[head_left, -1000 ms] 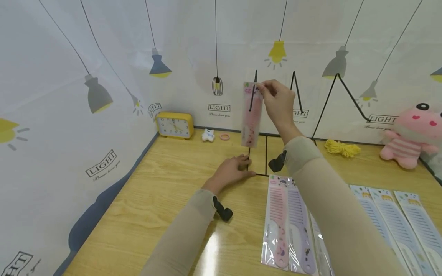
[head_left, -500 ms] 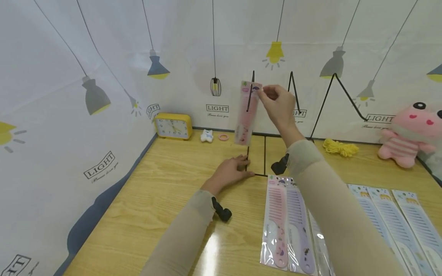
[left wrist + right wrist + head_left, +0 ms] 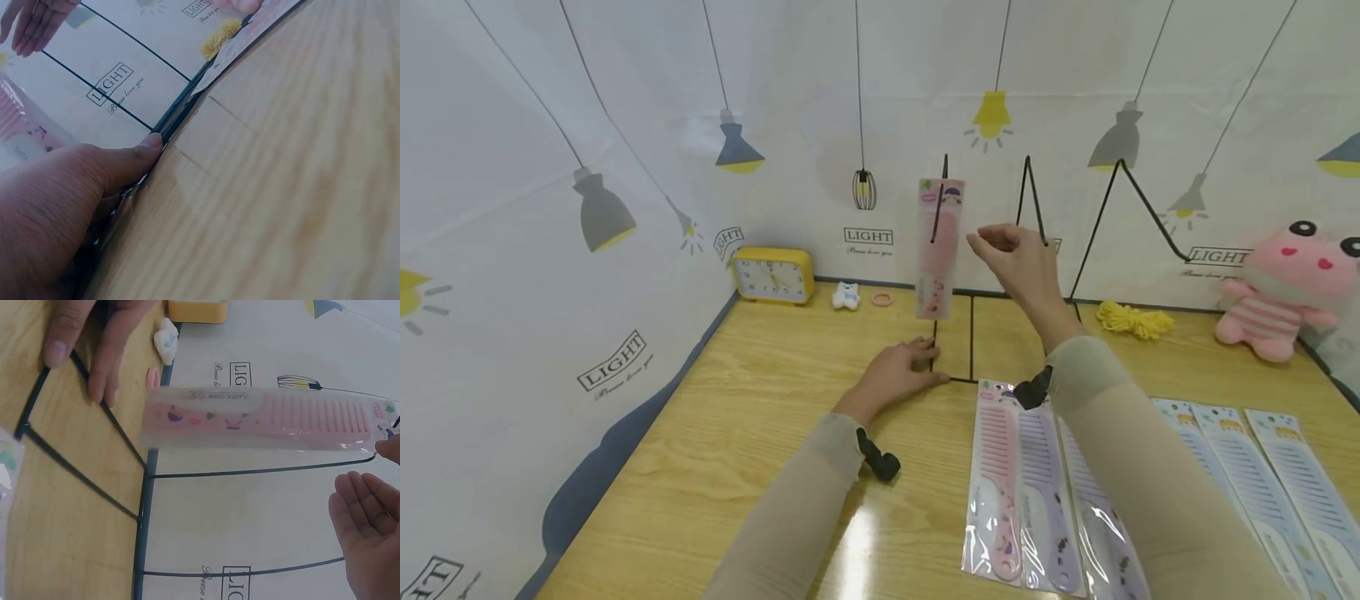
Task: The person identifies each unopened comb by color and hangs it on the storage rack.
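Note:
A pink comb [image 3: 936, 258] in a clear packet hangs from the left hook of a black wire rack [image 3: 972, 342]. My right hand [image 3: 1026, 262] is just right of the packet, apart from it and holding nothing; in the right wrist view its thumb and fingers stand apart. My left hand [image 3: 891, 375] rests at the rack's base, with its thumb [image 3: 134, 164] pressing on the front wire and its extended fingers touching the side wire. In front of the rack lie packaged combs, a pink comb [image 3: 1000, 483] and a purple comb [image 3: 1047, 500] among them.
Packaged blue combs [image 3: 1303, 483] lie at the right. Along the back stand a yellow clock [image 3: 772, 277], a white bear figure [image 3: 846, 296], a pink ring [image 3: 882, 298], yellow cord [image 3: 1135, 320] and a pink plush frog [image 3: 1270, 308]. Patterned cloth [image 3: 805, 125] covers the walls.
My right hand has let go of the packet's top edge and moved down and to the right. The packet, tilted half a second ago, now hangs nearly straight. The left hand stays put.

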The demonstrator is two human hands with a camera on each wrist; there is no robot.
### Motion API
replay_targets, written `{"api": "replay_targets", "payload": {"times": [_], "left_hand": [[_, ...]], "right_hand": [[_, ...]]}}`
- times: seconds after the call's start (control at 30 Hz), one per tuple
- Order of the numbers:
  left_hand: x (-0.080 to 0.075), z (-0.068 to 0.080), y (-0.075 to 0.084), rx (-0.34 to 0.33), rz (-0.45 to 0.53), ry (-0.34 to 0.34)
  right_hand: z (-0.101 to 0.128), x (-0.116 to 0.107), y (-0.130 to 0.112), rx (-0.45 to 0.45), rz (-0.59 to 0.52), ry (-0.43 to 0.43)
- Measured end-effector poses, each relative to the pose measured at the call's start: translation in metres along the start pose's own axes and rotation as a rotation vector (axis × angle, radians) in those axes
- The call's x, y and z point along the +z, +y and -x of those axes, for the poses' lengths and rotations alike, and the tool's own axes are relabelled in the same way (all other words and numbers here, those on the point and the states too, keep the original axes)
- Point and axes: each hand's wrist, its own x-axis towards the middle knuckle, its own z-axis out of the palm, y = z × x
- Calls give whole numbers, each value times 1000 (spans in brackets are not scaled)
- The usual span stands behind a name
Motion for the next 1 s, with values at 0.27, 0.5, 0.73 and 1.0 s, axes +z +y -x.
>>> {"api": "replay_targets", "payload": {"times": [0.27,0.5,0.73,1.0], "left_hand": [[0,-1,0,6,-10,3],[-2,-1,2,3,-11,2],[-2,-1,2,-9,-15,3],[-1,0,2,-8,-14,-2]], "right_hand": [[22,3,18,-19,50,-40],[50,6,34,-9,26,-90],[80,5,49,25,-5,-158],[113,-7,60,22,16,-272]]}}
